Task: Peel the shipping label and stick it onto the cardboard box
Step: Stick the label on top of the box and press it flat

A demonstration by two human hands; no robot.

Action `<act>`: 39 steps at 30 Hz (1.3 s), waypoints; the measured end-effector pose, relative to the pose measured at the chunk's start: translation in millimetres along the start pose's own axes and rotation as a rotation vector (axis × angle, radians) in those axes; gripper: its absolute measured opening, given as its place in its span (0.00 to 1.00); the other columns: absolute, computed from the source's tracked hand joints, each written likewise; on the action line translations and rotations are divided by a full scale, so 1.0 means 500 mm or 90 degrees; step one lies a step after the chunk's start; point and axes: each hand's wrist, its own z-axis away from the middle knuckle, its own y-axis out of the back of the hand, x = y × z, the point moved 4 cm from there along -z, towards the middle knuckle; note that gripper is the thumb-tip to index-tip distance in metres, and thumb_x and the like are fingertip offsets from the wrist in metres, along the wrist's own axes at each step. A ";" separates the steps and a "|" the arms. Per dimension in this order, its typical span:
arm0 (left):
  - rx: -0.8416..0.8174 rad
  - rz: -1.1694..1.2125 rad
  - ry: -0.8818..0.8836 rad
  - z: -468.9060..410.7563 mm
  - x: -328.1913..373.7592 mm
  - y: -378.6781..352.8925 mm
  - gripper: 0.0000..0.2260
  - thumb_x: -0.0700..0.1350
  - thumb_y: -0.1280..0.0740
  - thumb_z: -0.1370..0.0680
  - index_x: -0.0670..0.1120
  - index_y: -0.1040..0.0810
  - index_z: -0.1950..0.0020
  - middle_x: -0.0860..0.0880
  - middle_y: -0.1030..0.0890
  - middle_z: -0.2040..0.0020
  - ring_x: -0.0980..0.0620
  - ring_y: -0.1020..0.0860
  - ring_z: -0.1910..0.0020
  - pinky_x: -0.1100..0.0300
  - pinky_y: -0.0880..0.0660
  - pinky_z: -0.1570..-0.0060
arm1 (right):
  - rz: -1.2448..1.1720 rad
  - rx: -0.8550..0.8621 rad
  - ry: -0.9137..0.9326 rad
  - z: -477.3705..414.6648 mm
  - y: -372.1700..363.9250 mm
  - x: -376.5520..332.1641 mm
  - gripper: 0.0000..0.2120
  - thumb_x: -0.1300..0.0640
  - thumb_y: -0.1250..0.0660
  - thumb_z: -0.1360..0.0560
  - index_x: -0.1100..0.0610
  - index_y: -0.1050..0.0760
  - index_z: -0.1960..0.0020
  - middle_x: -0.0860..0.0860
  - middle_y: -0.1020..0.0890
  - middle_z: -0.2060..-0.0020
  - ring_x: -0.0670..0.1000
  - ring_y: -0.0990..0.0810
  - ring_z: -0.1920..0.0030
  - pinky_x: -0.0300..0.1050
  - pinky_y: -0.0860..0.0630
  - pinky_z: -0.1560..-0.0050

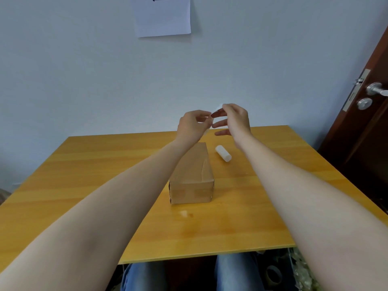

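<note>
A long brown cardboard box [194,177] lies lengthwise in the middle of the wooden table [84,185]. Both my hands are raised above its far end, close together. My left hand [194,124] and my right hand [233,120] pinch a small white label [218,107] between their fingertips; only slivers of it show, one above my right fingers and one below my left hand. A white roll of labels [223,153] lies on the table just right of the box's far end.
A pale wall stands right behind the table, with a white paper sheet [162,15] pinned up high. A dark brown door [369,101] with a metal handle is at the right. My knees in jeans show under the table's near edge.
</note>
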 end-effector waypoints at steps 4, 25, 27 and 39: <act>0.036 0.057 0.096 -0.004 -0.034 0.041 0.09 0.42 0.34 0.19 0.46 0.13 0.48 0.47 0.13 0.54 0.50 0.17 0.56 0.55 0.24 0.57 | 0.010 -0.040 0.007 -0.004 -0.024 0.000 0.14 0.48 0.36 0.16 0.58 0.20 0.45 0.54 0.11 0.51 0.53 0.15 0.64 0.49 0.16 0.69; -0.067 0.285 0.268 0.038 -0.103 0.108 0.13 0.38 0.33 0.16 0.43 0.21 0.31 0.44 0.14 0.45 0.44 0.12 0.55 0.55 0.15 0.62 | 0.094 -0.153 -0.163 0.006 -0.071 0.068 0.06 0.59 0.26 0.21 0.59 0.19 0.46 0.57 0.14 0.54 0.57 0.13 0.65 0.53 0.13 0.57; -0.060 0.281 0.279 0.040 -0.106 0.107 0.15 0.38 0.32 0.17 0.45 0.23 0.30 0.43 0.14 0.46 0.42 0.12 0.55 0.51 0.14 0.60 | 0.100 -0.151 -0.174 0.008 -0.069 0.070 0.06 0.59 0.26 0.21 0.59 0.19 0.46 0.56 0.14 0.54 0.57 0.13 0.66 0.52 0.14 0.59; -0.086 0.205 0.319 0.055 -0.134 0.095 0.17 0.41 0.29 0.19 0.53 0.23 0.31 0.47 0.12 0.49 0.48 0.15 0.66 0.53 0.19 0.60 | 0.154 -0.176 -0.247 0.019 -0.072 0.105 0.13 0.59 0.25 0.22 0.60 0.20 0.39 0.55 0.13 0.54 0.55 0.13 0.70 0.47 0.16 0.70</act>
